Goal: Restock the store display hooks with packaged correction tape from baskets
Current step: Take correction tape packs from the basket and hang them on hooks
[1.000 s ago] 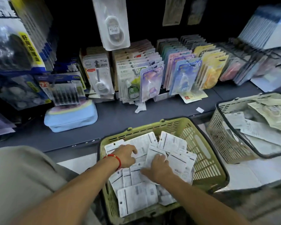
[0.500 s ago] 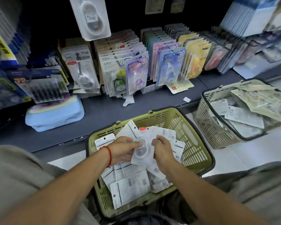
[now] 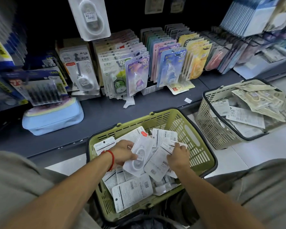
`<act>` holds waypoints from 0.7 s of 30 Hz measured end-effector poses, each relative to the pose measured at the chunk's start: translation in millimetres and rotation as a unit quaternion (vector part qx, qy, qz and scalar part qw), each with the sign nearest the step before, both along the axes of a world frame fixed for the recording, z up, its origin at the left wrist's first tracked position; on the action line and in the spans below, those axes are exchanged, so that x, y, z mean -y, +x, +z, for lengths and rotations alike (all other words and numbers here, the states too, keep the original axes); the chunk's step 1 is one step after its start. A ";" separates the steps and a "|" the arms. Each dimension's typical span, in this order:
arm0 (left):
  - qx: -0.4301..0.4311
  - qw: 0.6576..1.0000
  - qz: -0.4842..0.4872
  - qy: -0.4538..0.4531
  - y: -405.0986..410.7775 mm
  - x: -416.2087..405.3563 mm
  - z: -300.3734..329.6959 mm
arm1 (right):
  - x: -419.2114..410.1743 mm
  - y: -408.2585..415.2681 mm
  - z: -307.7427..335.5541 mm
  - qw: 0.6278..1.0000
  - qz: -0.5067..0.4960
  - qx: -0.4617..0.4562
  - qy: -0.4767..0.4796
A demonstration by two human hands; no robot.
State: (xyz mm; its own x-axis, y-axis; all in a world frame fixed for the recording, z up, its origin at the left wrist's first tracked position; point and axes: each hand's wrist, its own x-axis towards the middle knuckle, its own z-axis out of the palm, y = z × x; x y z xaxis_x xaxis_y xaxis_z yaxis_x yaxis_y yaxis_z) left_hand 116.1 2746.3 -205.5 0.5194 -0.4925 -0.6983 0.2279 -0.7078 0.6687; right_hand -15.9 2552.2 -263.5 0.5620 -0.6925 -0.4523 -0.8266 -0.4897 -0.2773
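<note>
Left hand [image 3: 123, 152] clamped on 1 face-up correction tape pack [image 3: 139, 156], right hand [image 3: 178, 157] pinching a back-side card [image 3: 158, 161] just beside it, both over the middle of the green basket [image 3: 203, 156]. Gathering stock, by the look of it. More packs heaped beneath, spilling toward the near rim. Next up, probably: squaring the cards, lining up the hang holes, lifting to the display hooks [image 3: 139, 61] above the shelf [image 3: 97, 113]. Beige basket [image 3: 210, 129] waiting off right.
</note>
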 end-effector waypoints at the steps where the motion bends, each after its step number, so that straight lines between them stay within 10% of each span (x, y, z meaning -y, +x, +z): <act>1: 0.008 1.000 0.002 -0.007 1.1 0.7 0.4 | -1.1 -0.4 -1.7 1.000 0.004 -0.007 -0.010; 9: 0.091 0.994 0.003 -0.054 -5.3 6.3 0.0 | 12.1 10.3 16.8 0.978 -0.056 0.133 0.153; 21: 0.193 0.965 -0.039 -0.173 -11.4 8.0 0.6 | 11.7 40.0 81.4 0.730 -0.207 0.332 0.561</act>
